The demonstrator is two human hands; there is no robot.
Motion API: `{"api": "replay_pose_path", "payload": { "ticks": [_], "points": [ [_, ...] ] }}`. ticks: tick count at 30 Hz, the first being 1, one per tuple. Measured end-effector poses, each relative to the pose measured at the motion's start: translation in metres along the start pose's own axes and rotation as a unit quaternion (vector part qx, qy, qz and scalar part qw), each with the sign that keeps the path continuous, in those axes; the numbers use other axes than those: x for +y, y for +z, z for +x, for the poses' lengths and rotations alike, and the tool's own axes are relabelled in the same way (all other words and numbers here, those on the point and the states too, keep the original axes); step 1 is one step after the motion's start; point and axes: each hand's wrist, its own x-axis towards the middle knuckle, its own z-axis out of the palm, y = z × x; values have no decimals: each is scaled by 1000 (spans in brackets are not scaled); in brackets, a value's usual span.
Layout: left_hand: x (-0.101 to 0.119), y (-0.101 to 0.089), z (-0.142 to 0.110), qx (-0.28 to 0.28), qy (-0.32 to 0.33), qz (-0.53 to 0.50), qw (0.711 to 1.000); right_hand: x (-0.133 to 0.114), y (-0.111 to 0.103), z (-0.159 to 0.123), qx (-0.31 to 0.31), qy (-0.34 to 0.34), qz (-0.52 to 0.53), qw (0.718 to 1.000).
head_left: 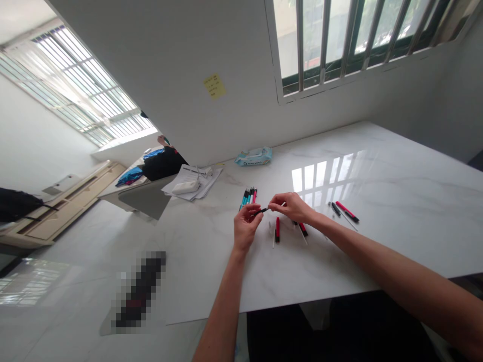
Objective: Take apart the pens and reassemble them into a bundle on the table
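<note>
My left hand (pixel 247 227) is closed around a short black pen part (pixel 259 212) that points to the right. The fingers of my right hand (pixel 292 206) pinch the small light tip at its right end. Just beyond my left hand lies a row of teal, black and red pens (pixel 249 195). A red pen barrel (pixel 277 229) and a thin white refill (pixel 273 240) lie below my hands. Another red and black pen part (pixel 303 230) is partly hidden by my right hand. Farther right lie a red and black barrel (pixel 347 211), a black part (pixel 335 209) and a refill.
The white marble-patterned table (pixel 400 201) meets the wall, where a yellow sticky note (pixel 214 86) hangs. A pack of wipes (pixel 253 156) sits at the back. Papers (pixel 206 185) with a white device (pixel 185 187) lie left. Someone in black (pixel 162 163) is beyond the wall.
</note>
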Motion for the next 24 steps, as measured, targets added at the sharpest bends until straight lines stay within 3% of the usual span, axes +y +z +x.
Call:
{"api": "replay_pose_path", "payload": {
  "ticks": [7,24],
  "points": [
    [1,0,-1,-2,-6,-3,1000,-4,-1,-1,-35,-3,-31,999],
    [3,1,0,-4,-17,-47,999,-7,-3,-3,-53,-25,-59,997]
  ]
}}
